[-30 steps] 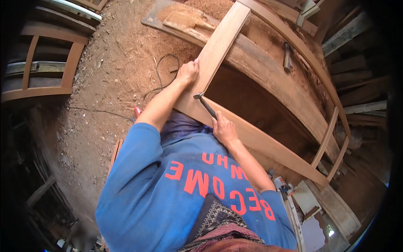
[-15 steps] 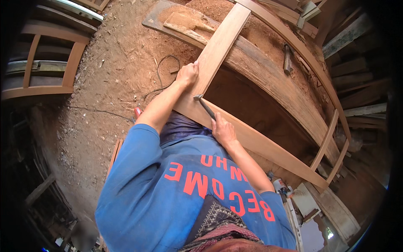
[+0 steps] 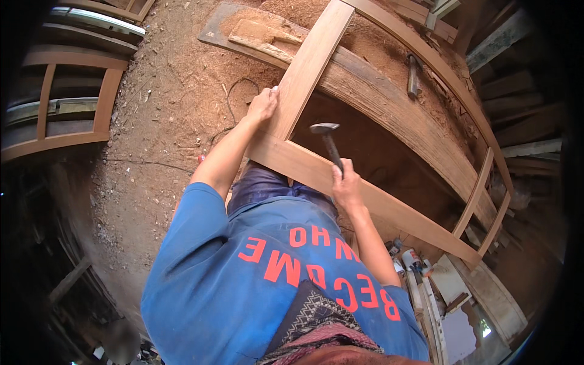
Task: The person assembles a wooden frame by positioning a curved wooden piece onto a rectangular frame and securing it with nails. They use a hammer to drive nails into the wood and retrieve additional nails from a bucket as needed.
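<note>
Right hand (image 3: 348, 184) closed around hammer (image 3: 327, 141) handle, head raised just above the wooden frame (image 3: 316, 171) corner. Left hand (image 3: 263, 104) gripped the frame's upright rail, just left of the hammer head.

The wooden frame (image 3: 316, 164) is showing smooth, planed timber, pale tan and matt, its grain running lengthwise. The hammer (image 3: 328, 143) is carrying a dull grey metal head on a dark matt handle. The workbench (image 3: 389, 103) beneath is looking like rough, weathered wood, dusted with reddish sawdust. The ground (image 3: 158, 109) is lying as coarse, sandy dirt strewn with wood chips. The T-shirt (image 3: 243, 286) is appearing as soft blue cloth with flat orange print. A second window frame (image 3: 67, 103) is showing darker, smooth brown wood.
</note>
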A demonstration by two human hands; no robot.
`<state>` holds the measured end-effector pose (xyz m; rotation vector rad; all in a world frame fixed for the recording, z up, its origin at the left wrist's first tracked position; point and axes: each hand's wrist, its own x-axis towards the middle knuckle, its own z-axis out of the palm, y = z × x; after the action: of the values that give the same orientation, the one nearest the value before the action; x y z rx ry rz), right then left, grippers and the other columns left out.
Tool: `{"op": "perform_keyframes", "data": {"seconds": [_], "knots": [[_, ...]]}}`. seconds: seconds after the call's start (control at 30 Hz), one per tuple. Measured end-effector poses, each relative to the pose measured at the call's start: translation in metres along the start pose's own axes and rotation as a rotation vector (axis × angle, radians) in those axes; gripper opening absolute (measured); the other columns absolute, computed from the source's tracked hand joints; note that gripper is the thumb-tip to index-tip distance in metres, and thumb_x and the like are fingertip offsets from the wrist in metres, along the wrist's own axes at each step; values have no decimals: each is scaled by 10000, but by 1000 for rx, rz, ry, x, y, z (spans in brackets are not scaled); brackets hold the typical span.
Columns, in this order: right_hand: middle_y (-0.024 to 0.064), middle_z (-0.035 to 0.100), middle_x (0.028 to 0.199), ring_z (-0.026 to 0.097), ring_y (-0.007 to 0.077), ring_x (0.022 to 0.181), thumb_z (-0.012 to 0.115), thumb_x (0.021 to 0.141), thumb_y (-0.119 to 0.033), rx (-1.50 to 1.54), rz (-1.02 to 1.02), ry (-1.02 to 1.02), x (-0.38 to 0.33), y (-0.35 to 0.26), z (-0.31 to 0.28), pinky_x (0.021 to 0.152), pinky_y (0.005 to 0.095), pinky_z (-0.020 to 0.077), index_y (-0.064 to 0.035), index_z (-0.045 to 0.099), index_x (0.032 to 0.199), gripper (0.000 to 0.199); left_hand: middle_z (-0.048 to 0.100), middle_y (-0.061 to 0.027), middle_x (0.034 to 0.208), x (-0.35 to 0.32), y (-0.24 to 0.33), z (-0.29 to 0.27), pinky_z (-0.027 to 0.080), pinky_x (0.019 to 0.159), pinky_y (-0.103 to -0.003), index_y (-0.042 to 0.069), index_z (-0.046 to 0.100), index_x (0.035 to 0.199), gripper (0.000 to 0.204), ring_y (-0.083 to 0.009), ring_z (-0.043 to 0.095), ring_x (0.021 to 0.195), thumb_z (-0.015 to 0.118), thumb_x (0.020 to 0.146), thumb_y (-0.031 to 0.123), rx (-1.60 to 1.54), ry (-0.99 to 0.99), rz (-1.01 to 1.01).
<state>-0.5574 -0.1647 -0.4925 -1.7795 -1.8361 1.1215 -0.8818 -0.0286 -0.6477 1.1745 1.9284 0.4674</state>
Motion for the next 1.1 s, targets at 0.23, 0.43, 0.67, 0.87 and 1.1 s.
{"op": "perform_keyframes", "data": {"seconds": [0.23, 0.43, 0.67, 0.87, 1.1], "knots": [[29, 553, 753, 517, 134, 699, 660, 1023, -253, 208, 315, 245, 4, 30, -32, 657, 345, 468, -31, 586, 1025, 234, 710, -230, 1135, 1, -3, -52, 510, 978, -429, 4, 660, 1232, 441, -399, 673, 1099, 518, 1078, 392, -87, 234, 203], [-10, 500, 774, 466, 102, 734, 656, 1018, -204, 498, 452, 449, 26, 62, -17, 662, 323, 449, -41, 561, 957, 198, 707, -182, 1091, 26, 70, -53, 529, 936, -429, 14, 708, 1133, 194, -344, 677, 1048, 631, 989, 118, 3, 187, 468], [-56, 457, 669, 433, 30, 552, 633, 1038, -238, 408, 406, 617, 21, 87, -14, 479, 250, 354, -100, 535, 938, 197, 681, -160, 1043, 76, 247, 74, 522, 917, -449, 66, 745, 1064, 159, -372, 634, 1055, 700, 912, 81, 112, -101, 905], [-52, 458, 651, 429, 36, 484, 614, 1052, -225, 529, 616, 636, 8, 113, -47, 424, 253, 332, -108, 535, 982, 157, 663, -173, 1018, 128, 279, 208, 526, 899, -486, 70, 733, 929, 107, -386, 618, 1037, 721, 825, 89, 252, -131, 781], [-67, 420, 596, 389, 30, 409, 602, 1061, -218, 764, 749, 634, 28, 133, -91, 361, 235, 307, -154, 474, 979, 165, 637, -201, 1003, 130, 289, 233, 526, 871, -488, 18, 673, 886, 96, -388, 611, 1005, 657, 796, 50, 449, -85, 821]]}}
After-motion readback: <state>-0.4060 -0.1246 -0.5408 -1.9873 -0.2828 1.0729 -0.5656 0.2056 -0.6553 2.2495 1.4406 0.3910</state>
